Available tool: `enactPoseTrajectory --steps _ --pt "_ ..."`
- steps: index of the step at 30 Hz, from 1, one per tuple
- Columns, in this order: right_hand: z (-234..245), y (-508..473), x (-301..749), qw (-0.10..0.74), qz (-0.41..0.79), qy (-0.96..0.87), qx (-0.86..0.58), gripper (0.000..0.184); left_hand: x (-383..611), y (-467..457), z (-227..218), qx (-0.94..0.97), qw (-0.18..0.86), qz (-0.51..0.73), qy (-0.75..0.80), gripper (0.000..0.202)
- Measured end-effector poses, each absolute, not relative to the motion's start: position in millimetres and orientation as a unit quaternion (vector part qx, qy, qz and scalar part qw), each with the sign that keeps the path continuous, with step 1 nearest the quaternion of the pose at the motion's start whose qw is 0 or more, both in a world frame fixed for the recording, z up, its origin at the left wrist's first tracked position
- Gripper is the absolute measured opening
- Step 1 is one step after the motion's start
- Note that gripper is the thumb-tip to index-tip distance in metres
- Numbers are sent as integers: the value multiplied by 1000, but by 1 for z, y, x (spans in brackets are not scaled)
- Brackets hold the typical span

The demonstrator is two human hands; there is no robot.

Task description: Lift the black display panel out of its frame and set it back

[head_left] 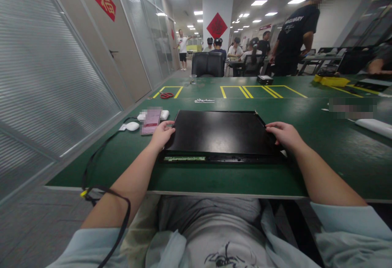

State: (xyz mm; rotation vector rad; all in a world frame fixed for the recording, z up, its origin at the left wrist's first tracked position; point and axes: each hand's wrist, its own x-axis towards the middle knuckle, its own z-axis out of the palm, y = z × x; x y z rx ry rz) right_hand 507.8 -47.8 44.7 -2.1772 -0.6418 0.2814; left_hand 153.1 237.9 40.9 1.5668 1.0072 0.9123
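Observation:
A flat black display panel (219, 131) lies over a black frame (245, 159) on the green table. Along the frame's near edge a strip of green circuit board (184, 159) shows. My left hand (163, 134) pinches the panel's left edge between thumb and fingers. At the opposite edge, my right hand (284, 134) grips the panel's right side. The near edge of the panel looks slightly raised from the frame. What lies under the panel is hidden.
Left of the panel are a phone (151, 121), white earpieces (132, 126) and a black cable (92, 157). Farther back lie red-handled scissors (167, 95), small white pieces (204, 101), a clear cup (192, 79) and a black box (265, 80). A person in black (295, 31) stands beyond the table.

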Motion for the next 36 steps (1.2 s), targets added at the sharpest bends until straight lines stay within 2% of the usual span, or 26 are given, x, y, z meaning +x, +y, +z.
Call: enactPoseTrajectory --steps 14,36 --pt "46 -48 507 394 105 -266 -873 34 151 243 36 677 482 368 417 40" --pt "52 -48 496 392 93 -279 -872 28 151 244 36 664 505 362 415 41"
